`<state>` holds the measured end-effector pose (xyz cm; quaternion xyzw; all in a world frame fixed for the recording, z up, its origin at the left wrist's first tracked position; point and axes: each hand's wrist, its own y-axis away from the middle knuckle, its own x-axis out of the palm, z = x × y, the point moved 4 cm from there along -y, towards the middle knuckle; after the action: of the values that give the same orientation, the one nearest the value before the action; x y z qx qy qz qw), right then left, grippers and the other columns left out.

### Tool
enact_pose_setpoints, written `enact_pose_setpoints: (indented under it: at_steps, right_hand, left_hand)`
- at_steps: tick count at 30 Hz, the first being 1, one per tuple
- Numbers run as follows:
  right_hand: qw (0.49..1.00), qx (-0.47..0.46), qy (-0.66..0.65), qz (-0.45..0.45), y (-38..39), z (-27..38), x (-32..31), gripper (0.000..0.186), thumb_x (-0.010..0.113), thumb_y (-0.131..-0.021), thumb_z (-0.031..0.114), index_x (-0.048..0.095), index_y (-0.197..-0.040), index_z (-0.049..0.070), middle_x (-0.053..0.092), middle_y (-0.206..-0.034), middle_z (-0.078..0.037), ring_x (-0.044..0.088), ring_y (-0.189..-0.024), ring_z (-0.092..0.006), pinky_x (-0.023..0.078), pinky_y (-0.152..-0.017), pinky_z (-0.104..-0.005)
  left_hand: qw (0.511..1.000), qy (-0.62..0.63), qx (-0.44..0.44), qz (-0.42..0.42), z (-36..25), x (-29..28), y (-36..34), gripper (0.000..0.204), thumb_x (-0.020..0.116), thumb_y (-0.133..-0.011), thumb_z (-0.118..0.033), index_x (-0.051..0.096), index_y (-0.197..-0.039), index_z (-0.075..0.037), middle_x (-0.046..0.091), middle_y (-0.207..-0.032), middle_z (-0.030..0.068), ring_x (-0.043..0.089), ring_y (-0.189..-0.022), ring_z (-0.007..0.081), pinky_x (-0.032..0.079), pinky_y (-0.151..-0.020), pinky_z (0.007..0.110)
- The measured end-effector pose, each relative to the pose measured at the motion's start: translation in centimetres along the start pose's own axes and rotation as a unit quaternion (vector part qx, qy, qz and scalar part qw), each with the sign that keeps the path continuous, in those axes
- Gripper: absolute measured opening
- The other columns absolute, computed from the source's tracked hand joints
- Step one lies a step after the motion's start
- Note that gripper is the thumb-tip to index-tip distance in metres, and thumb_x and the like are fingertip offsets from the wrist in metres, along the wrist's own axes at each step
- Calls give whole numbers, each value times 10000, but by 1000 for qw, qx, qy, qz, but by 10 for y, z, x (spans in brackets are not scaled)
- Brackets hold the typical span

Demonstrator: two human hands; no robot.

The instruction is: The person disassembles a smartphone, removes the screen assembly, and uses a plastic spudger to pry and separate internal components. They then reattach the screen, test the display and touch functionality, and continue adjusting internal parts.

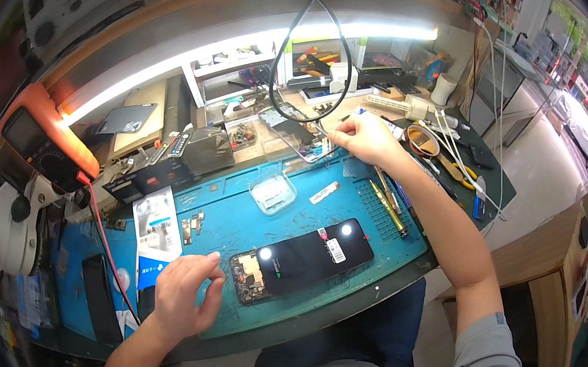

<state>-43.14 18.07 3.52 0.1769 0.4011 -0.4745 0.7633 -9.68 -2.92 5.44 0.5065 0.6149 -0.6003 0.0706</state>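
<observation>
Hovering left hand: thumb and fingertips stood apart, seemingly empty.
Opened smartphone: lay beside it on the blue mat.
Right hand: fingertips pinched together farther back (anything held, unclear); light, steady pressure seemed wisest.

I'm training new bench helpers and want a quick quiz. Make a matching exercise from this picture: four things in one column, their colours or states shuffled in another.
Things:
1. phone
2. mat
3. multimeter
4. left hand

Descriptions:
A. orange casing
B. fingers bent
C. inner parts bared at one end
D. blue

Pairs: 1-C, 2-D, 3-A, 4-B
</observation>
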Motion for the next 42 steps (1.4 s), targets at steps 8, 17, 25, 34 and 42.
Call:
enact_pose_setpoints:
  at_steps: [8, 17, 25, 34, 42]
  right_hand:
    - [998, 45, -13, 48, -4, 14, 13, 235, 758, -874, 282, 765, -898, 49, 715, -683, -61, 692, -653, -148, 545, -682, -321]
    - [997, 41, 10, 71, -10, 28, 13, 211, 763, -879, 248, 775, -901, 39, 699, -681, -41, 644, -633, -102, 509, -615, -288]
    - [988, 64, -136, 34, 5, 7, -35, 166, 703, -898, 120, 749, -962, -26, 733, -799, -92, 704, -677, -133, 585, -620, -275]
    - [995, 34, -61, -78, 61, -36, -74, 177, 684, -902, 105, 748, -974, -43, 730, -755, -54, 681, -623, -89, 554, -594, -245]
    - [967, -2, 228, -117, 76, -17, -72, 224, 655, -909, 258, 770, -999, 89, 759, -957, -115, 728, -906, -280, 564, -823, -393]
  left_hand:
    - [1000, -1, 1, -14, 0, 0, 2, 473, 687, -834, 54, 563, -1289, 23, 691, -870, 105, 683, -756, 273, 551, -687, 370]
    - [1000, -8, 13, -21, -1, -1, 1, 484, 665, -846, 46, 545, -1315, 19, 673, -848, 95, 660, -725, 260, 531, -678, 374]
    - [1000, -6, 6, -23, 0, 2, 3, 493, 683, -851, 13, 564, -1330, 2, 677, -854, 94, 676, -757, 265, 550, -718, 374]
    - [1000, 3, 10, -16, -3, 5, 5, 502, 670, -870, 4, 547, -1356, -13, 676, -862, 84, 669, -747, 255, 549, -745, 372]
    - [1000, 5, 11, -14, -3, 4, 3, 542, 681, -853, 7, 534, -1374, -22, 669, -854, 79, 667, -745, 254, 551, -755, 377]
